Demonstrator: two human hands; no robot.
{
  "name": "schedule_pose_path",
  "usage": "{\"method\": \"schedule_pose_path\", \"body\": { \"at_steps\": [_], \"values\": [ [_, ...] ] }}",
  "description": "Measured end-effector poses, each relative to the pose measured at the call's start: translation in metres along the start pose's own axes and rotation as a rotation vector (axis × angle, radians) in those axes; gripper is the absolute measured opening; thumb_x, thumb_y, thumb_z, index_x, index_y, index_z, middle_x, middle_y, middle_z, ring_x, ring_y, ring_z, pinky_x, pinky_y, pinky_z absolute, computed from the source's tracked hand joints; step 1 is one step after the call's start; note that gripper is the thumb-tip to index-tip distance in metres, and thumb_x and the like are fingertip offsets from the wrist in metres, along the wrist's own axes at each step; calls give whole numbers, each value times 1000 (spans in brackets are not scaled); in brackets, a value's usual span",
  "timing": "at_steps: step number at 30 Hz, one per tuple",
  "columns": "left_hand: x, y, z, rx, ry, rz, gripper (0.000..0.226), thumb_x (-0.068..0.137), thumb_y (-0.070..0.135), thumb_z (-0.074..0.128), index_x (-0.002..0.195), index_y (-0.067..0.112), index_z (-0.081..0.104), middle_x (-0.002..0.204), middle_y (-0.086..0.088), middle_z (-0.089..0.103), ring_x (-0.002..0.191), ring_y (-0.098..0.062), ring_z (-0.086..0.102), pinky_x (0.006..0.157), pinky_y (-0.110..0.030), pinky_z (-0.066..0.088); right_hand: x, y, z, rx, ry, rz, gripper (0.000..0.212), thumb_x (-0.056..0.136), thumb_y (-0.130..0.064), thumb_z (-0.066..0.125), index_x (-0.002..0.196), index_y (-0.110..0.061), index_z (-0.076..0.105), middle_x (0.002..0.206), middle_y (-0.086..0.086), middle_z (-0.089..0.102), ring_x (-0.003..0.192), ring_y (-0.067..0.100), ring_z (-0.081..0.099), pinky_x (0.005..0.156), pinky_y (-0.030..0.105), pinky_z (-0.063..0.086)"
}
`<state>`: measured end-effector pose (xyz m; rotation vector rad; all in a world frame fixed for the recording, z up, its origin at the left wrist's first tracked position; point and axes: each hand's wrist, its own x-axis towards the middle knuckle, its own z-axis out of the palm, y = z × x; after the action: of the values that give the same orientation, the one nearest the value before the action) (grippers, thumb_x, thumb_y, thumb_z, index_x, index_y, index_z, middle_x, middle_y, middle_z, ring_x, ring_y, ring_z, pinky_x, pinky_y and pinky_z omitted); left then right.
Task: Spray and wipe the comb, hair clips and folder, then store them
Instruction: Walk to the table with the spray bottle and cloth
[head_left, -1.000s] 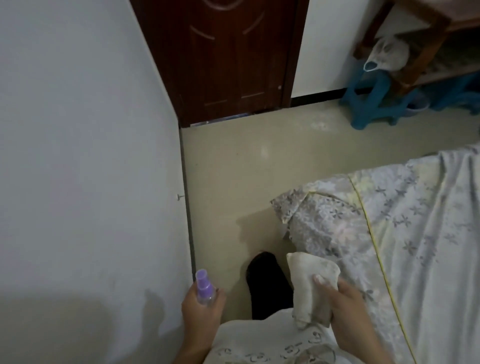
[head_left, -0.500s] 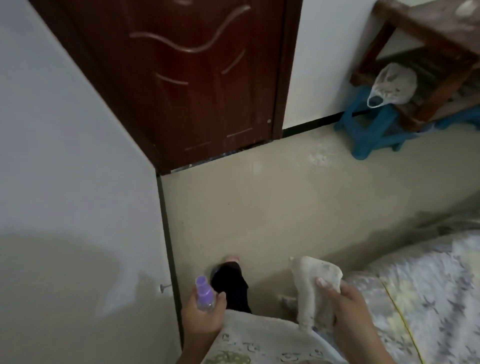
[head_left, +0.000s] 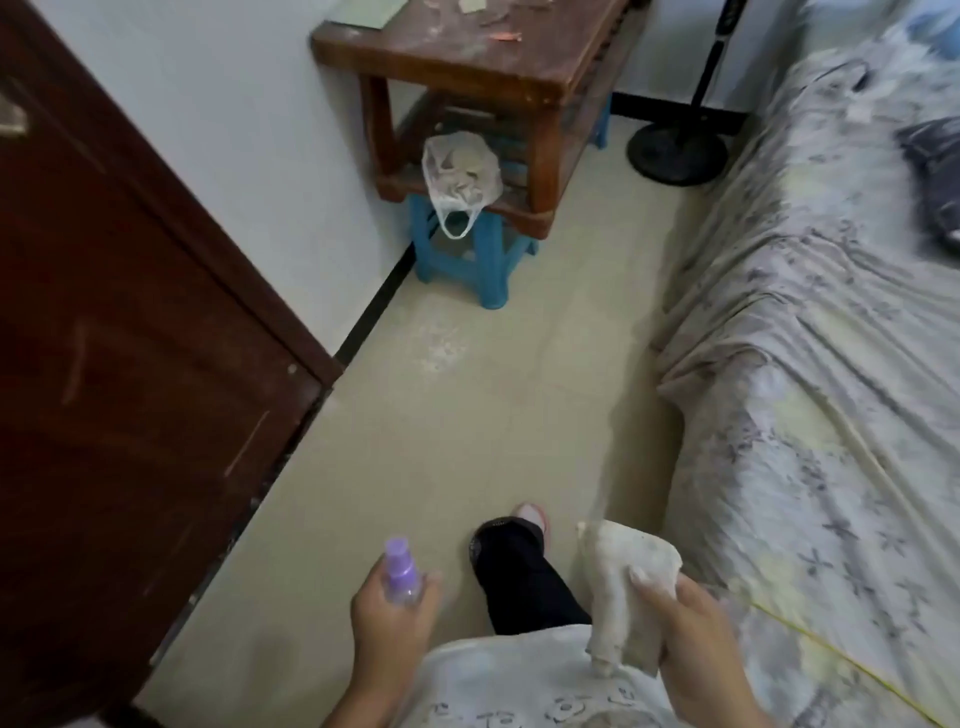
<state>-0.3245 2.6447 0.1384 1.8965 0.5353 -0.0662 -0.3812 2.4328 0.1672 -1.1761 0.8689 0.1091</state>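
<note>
While left hand (head_left: 392, 618) grips spray bottle (head_left: 401, 570), right hand (head_left: 691, 644) holds cloth (head_left: 623, 587).

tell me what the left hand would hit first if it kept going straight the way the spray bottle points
Probably nothing soon. The left hand holds the purple spray bottle pointing up the bare floor. Farther along lie the blue stool and wooden table, though depth is unclear.

The view is swung to the right: the door (head_left: 130, 364) is shifted to the left edge, and the wooden tabletop (head_left: 467, 47), the blue stool (head_left: 467, 260) and the fan base (head_left: 675, 153) are brought into sight. More of the bed (head_left: 831, 389) is shown, and a foot (head_left: 530, 517) is stepped forward.
</note>
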Motion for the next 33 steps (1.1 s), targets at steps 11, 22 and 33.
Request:
{"method": "schedule_pose_path", "body": {
  "at_steps": [11, 22, 33],
  "values": [
    [179, 172, 184, 98, -278, 173, 32, 75, -6, 63, 55, 9, 43, 54, -6, 44, 52, -18, 40, 49, -10, 37, 169, -166, 11, 179, 244, -25, 12, 84, -4, 57, 79, -2, 68, 68, 13, 70, 67, 27, 63, 59, 31, 51],
    [356, 334, 403, 53, -440, 293, 32, 72, 5, 69, 55, 17, 45, 53, -1, 48, 51, 5, 52, 53, -6, 38, 388, -367, 6, 269, 363, -127, 13, 86, -3, 53, 87, 0, 65, 67, 10, 71, 61, 22, 66, 52, 28, 54],
    [476, 434, 596, 101, -489, 225, 30, 70, 0, 71, 56, 15, 49, 54, -3, 54, 50, -9, 53, 52, -21, 38, 582, -531, -35, 219, 425, -56, 13, 87, -7, 55, 81, -4, 67, 81, 19, 69, 84, 35, 62, 83, 46, 46]
  ]
}}
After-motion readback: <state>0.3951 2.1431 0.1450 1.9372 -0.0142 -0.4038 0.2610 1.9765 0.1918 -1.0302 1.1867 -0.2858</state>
